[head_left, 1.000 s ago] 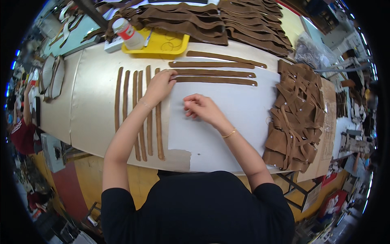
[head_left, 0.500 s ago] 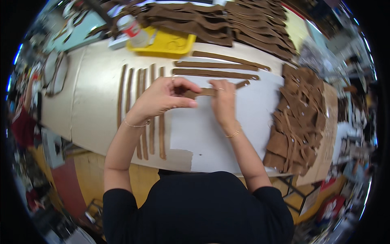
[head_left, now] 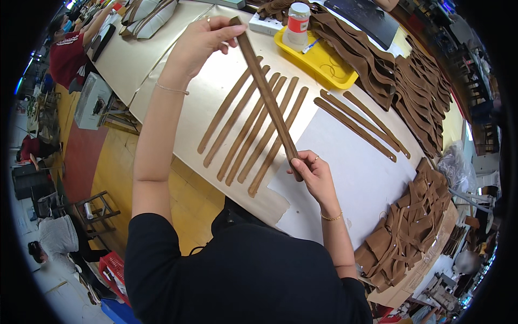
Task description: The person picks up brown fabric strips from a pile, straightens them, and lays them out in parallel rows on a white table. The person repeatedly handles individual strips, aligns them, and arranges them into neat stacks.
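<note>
A long brown leather strip is stretched at a slant between my two hands, over the table. My left hand pinches its far upper end between thumb and fingers. Its near end is gripped by my right hand, thumb on top. Beneath the held strip, several similar brown strips lie side by side on the cream table, partly hidden by it. Right of them, three more strips lie at the far edge of a white sheet.
A yellow tray holds a jar with a red label and a pen. Wavy stacks of brown pieces lie behind it. A pile of brown leather pieces covers the right side. Co-workers are at the left.
Both hands were close together over the white sheet; now they are wide apart, the left raised up and away, with the strip pulled straight between them. The view has turned leftward.
</note>
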`<state>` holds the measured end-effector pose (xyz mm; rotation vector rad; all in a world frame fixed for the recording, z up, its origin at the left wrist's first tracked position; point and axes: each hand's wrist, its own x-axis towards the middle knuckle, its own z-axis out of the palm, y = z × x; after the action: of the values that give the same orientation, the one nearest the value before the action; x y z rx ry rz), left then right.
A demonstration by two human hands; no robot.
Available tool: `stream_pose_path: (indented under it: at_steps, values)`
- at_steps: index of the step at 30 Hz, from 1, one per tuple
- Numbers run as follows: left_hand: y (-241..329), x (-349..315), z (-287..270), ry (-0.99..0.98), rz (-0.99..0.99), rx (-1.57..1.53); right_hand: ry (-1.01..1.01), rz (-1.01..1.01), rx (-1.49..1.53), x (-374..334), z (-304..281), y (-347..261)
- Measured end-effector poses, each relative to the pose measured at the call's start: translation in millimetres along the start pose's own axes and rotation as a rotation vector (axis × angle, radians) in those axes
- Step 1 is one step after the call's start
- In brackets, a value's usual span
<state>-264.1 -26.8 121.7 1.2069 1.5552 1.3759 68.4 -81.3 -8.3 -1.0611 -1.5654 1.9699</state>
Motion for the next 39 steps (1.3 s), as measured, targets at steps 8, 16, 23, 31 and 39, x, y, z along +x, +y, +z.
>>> stream_pose_path:
  at_steps: [8, 16, 23, 31, 39]
  values:
    - [-109.5, 43.6, -50.2, 0.038, -0.232, 0.07, -0.053, 0.122, 0.154, 27.8, 18.9, 4.9]
    - [-178.3, 59.9, -17.8, 0.281, -0.058, 0.757, 0.241, 0.16, -0.292, 23.7, -2.6, -20.5]
    - [-137.4, 32.7, 135.5, -0.416, 0.264, 0.558, 0.448, -0.086, -0.557, 22.0, -55.6, -42.7]
    - [-132.7, 17.1, 209.6, -0.366, 0.183, 0.83, 0.395, -0.089, -0.547, -13.9, -70.7, -21.5]
    - [-156.5, 26.6, 213.1, -0.466, 0.071, 0.746, 0.382, -0.218, -0.57, -14.5, -82.5, -24.4]
